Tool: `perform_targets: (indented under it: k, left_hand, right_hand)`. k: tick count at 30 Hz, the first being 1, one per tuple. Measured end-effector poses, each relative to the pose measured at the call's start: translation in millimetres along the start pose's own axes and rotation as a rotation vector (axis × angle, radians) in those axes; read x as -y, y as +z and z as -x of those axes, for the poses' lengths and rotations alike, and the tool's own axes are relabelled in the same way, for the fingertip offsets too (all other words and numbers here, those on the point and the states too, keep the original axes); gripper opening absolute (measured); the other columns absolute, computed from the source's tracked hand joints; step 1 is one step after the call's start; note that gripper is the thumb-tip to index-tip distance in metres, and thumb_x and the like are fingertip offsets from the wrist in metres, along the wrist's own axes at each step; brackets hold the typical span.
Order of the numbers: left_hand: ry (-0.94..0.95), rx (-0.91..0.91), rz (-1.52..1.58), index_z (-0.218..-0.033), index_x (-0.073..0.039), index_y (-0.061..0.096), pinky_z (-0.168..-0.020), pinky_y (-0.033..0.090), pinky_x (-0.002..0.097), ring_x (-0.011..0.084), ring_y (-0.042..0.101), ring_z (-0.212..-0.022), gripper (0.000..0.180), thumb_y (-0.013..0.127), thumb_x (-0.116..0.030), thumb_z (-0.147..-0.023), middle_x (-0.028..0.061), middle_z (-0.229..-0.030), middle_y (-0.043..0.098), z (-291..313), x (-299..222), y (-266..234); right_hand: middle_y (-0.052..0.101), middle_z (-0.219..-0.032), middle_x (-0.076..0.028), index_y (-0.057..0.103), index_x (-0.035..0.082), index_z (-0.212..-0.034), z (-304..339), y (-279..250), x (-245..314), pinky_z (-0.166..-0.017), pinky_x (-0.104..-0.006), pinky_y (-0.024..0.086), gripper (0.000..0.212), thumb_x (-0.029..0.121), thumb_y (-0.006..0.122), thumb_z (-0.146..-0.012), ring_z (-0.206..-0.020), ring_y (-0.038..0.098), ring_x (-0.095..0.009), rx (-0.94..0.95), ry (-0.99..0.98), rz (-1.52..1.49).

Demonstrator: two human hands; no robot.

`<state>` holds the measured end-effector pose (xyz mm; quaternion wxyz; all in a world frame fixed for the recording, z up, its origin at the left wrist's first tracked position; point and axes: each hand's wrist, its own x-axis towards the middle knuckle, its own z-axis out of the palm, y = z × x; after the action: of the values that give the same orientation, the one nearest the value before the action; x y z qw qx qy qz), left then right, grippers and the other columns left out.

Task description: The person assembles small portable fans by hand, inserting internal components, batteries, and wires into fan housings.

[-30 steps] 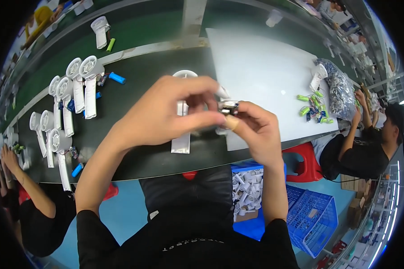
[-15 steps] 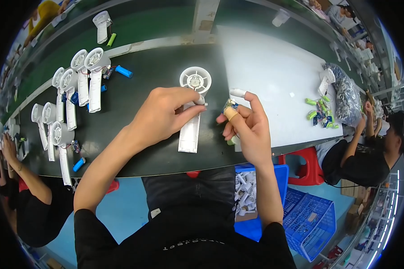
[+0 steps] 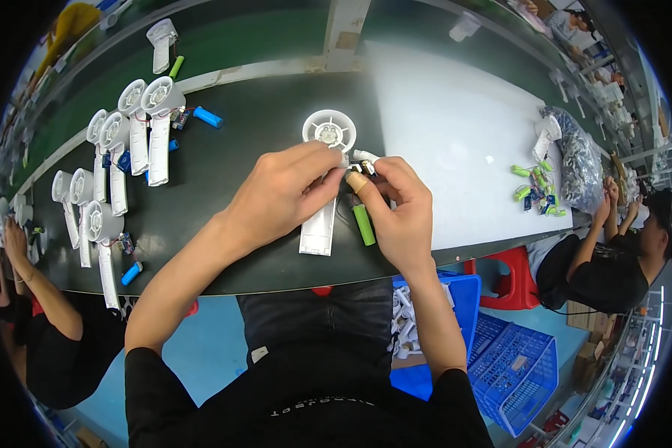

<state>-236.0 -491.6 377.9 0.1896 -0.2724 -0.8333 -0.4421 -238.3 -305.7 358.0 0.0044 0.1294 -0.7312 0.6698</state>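
A white handheld fan housing (image 3: 318, 234) lies on the dark table in front of me, its round grille end away from me and its open handle toward me. My left hand (image 3: 287, 187) reaches across its neck, thumb and fingers pinched together; whatever is between them is hidden. Close against those fingertips, my right hand (image 3: 399, 213) pinches a small circuit board (image 3: 366, 167), partly covered by the fingers. White wraps cover a fingertip on each hand, and a tan one is on the right thumb. Below the board, a green battery cell (image 3: 364, 225) hangs beside the handle.
Several white fan housings (image 3: 159, 142) with blue cells and boards stand at the left. One more (image 3: 161, 45) lies beyond the ledge. Green cells with boards (image 3: 537, 187) and a plastic bag (image 3: 581, 164) lie on the white sheet (image 3: 440, 149). Blue crates (image 3: 515, 373) stand below right. Co-workers sit on both sides.
My right hand has moved left with the circuit board, up to the left fingertips. The green cell now shows below it. My left hand stays over the housing's neck.
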Motion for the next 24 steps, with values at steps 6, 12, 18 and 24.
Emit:
perform_targets:
  k: [6,12,18,24]
  left_hand:
    - [-0.075,-0.042,0.056,-0.089,0.004,0.064,-0.053,0.049,0.0261,0.0151,0.062,-0.059,0.012,0.071,0.003,-0.079,0.0086,-0.081,0.065,-5,-6,6]
    - [-0.063,-0.067,0.051,-0.087,0.002,0.062,-0.053,0.049,0.0306,0.0202,0.061,-0.059,0.011,0.070,0.003,-0.079,0.0094,-0.077,0.061,-7,-6,9]
    - [-0.035,-0.101,0.034,-0.085,0.001,0.060,-0.054,0.048,0.0320,0.0229,0.059,-0.061,0.011,0.068,0.004,-0.079,0.0095,-0.077,0.057,-6,-5,13]
    - [-0.004,-0.097,0.029,-0.085,0.001,0.060,-0.053,0.047,0.0315,0.0211,0.057,-0.060,0.012,0.069,0.004,-0.078,0.0088,-0.076,0.056,-6,-4,15]
  right_hand:
    - [0.065,-0.091,-0.013,0.066,-0.008,-0.099,1,9,-7,-0.067,-0.0299,0.055,0.017,0.001,0.071,-0.086,-0.076,0.069,-0.022,-0.090,-0.225,0.234]
    - [0.065,-0.089,-0.013,0.067,-0.007,-0.097,2,11,-11,-0.060,-0.0316,0.052,0.017,0.002,0.073,-0.083,-0.071,0.066,-0.023,-0.156,-0.319,0.360]
    - [0.064,-0.088,-0.012,0.067,-0.005,-0.096,2,13,-10,-0.057,-0.0321,0.050,0.016,0.001,0.073,-0.083,-0.069,0.064,-0.024,-0.195,-0.366,0.416]
    - [0.063,-0.087,-0.011,0.067,-0.004,-0.095,2,13,-11,-0.055,-0.0331,0.049,0.015,0.000,0.072,-0.082,-0.066,0.063,-0.024,-0.200,-0.422,0.453]
